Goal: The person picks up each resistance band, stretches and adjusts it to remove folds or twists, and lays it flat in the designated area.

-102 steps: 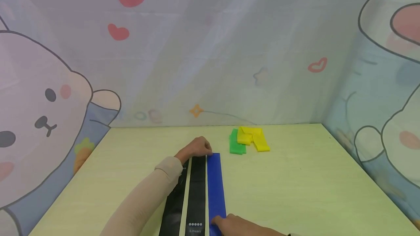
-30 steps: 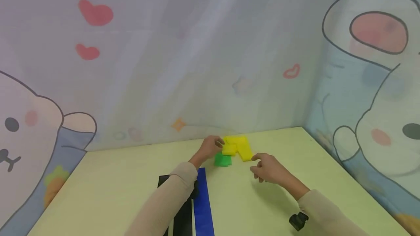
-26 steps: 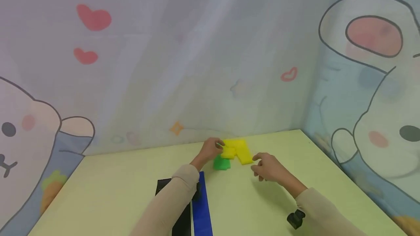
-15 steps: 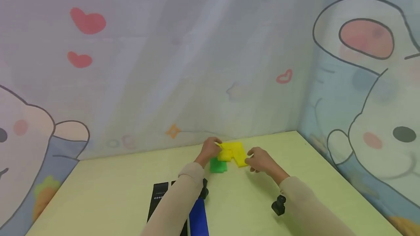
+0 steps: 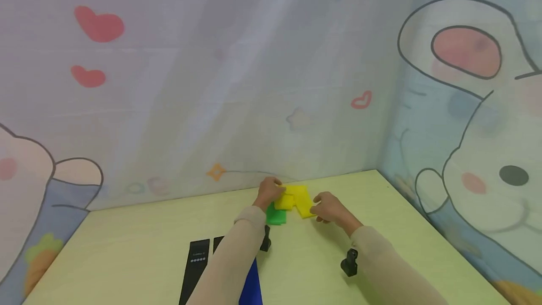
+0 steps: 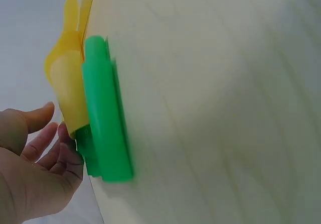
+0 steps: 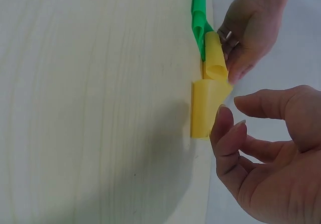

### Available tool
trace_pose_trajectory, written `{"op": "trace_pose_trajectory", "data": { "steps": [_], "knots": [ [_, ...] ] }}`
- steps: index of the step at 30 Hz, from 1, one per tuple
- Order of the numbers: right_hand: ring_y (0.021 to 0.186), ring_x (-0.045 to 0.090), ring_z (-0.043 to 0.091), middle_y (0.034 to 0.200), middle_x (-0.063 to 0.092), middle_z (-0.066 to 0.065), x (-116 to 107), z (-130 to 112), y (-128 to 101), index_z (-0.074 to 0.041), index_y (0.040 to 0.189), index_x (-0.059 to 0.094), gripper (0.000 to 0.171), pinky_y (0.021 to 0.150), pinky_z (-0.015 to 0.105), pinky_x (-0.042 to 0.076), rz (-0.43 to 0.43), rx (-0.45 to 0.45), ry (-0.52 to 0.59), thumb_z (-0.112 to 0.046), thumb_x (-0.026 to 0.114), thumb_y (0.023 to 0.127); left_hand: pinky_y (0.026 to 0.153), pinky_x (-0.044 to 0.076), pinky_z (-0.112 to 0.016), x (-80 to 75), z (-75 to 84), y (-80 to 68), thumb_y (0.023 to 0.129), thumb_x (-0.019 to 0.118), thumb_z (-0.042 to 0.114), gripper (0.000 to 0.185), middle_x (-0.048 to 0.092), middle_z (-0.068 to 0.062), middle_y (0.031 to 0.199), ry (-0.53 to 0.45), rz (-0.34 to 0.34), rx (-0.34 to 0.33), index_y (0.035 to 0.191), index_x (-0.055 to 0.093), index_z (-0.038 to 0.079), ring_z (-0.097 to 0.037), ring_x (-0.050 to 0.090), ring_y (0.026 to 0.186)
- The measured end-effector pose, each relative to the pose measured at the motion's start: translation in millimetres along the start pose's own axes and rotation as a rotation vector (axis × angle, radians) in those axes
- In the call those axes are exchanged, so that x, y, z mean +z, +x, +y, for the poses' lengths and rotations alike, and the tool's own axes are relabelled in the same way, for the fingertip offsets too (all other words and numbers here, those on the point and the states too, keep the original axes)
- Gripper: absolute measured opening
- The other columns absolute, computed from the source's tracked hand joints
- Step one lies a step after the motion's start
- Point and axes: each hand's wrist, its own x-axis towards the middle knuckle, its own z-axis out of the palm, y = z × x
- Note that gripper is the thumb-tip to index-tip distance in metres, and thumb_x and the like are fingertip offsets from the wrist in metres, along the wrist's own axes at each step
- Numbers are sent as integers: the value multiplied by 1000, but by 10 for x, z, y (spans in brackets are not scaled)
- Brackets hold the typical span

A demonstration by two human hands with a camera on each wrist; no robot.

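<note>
The yellow stretchy band (image 5: 296, 197) lies folded at the far side of the table (image 5: 381, 229), partly on top of the green band (image 5: 276, 214). The left hand (image 5: 269, 191) pinches its left fold, while the right hand (image 5: 326, 207) has curled fingers right at its right end, and I cannot tell if they hold it yet. It looks thin, light, floppy and a bit slippery, so the ends are the best places to grab.

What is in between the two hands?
In the head view, the folded yellow band lies between the left hand and the right hand.
</note>
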Motion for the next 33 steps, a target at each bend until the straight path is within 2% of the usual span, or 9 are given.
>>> {"op": "trace_pose_trajectory", "data": {
  "steps": [3, 6, 8, 10, 16, 19, 25, 29, 33],
  "knots": [
    [68, 65, 19, 102, 68, 18, 33, -8, 25, 15, 132, 53, 48, 67, 36, 57, -8, -7, 12, -9, 65, 92, 93, 50, -44, 14, -5, 37, 92, 72, 10, 30, 62, -19, 122, -9, 13, -11, 118, 67, -4, -32, 60, 107],
    [66, 63, 19, 91, 69, 14, 75, -13, 44, 14, 132, 54, 49, 66, 35, 56, -29, -14, 23, -9, 65, 91, 91, 51, -43, 15, -25, 51, 89, 71, 2, 31, 62, -19, 122, -38, 27, -20, 119, 68, -3, -31, 59, 103],
    [66, 63, 19, 84, 69, 12, 97, -15, 50, 14, 132, 54, 49, 65, 34, 56, -41, -20, 23, -9, 66, 90, 89, 51, -43, 7, -29, 50, 88, 68, -3, 32, 62, -18, 122, -57, 30, -7, 120, 68, -1, -30, 59, 101],
    [66, 63, 19, 81, 68, 12, 104, -21, 55, 14, 132, 54, 50, 64, 34, 55, -37, -20, 25, -8, 66, 90, 87, 52, -42, -19, -13, 52, 88, 66, -5, 33, 63, -17, 118, -68, 28, 36, 120, 69, 1, -29, 59, 100],
    [72, 66, 21, 99, 69, 18, 77, -36, 71, 16, 132, 52, 50, 67, 36, 57, 36, -29, 13, -5, 67, 89, 83, 52, -40, -198, 135, 55, 93, 64, -5, 32, 63, -18, 112, -163, -31, 197, 124, 68, 0, -29, 57, 95],
    [72, 66, 20, 110, 66, 23, 87, -17, 98, 17, 132, 52, 51, 65, 34, 57, 54, -40, 14, -4, 67, 88, 83, 53, -37, -281, 181, 67, 92, 61, -8, 36, 60, -19, 116, -233, -89, 232, 128, 65, -1, -28, 56, 96],
    [74, 66, 20, 121, 59, 27, 125, 53, 159, 15, 132, 52, 51, 64, 32, 56, 68, -53, 74, -1, 68, 87, 86, 55, -35, -374, 199, 73, 92, 62, -10, 40, 54, -17, 127, -294, -198, 271, 130, 64, 1, -29, 58, 105],
    [73, 67, 20, 118, 65, 26, 129, 43, 185, 15, 133, 51, 52, 62, 31, 54, 38, -70, 133, -2, 68, 86, 87, 55, -34, -469, 224, 36, 92, 66, -7, 38, 55, -17, 127, -297, -198, 269, 129, 65, 3, -30, 58, 107],
    [65, 61, 18, 96, 70, 20, 115, -10, 209, 16, 132, 53, 52, 56, 28, 50, -6, -117, 137, -5, 69, 87, 87, 55, -35, -608, 278, 8, 93, 69, 0, 34, 58, -16, 125, -351, -171, 270, 127, 67, 3, -30, 60, 108]
  ]
}}
